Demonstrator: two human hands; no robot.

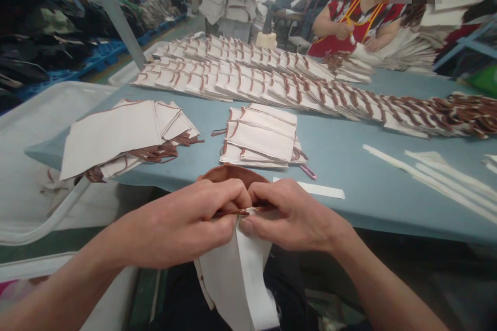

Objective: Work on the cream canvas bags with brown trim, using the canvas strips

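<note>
Both hands meet at the brown-trimmed edge of a white fabric bag, held over my lap at the table's front. My left hand is closed, pinching the brown trim between thumb and fingers. Right beside it, my right hand grips the same edge, its thumb pressed on the white cloth. A brown band of the bag arches up behind my knuckles. The lower part of the bag hangs down between my forearms. What lies right between the fingertips is partly hidden.
A blue-green table carries a stack of white bags, another pile to the left, and long overlapping rows behind. A pink thread snipper and white strips lie nearby. Across the table stands a person.
</note>
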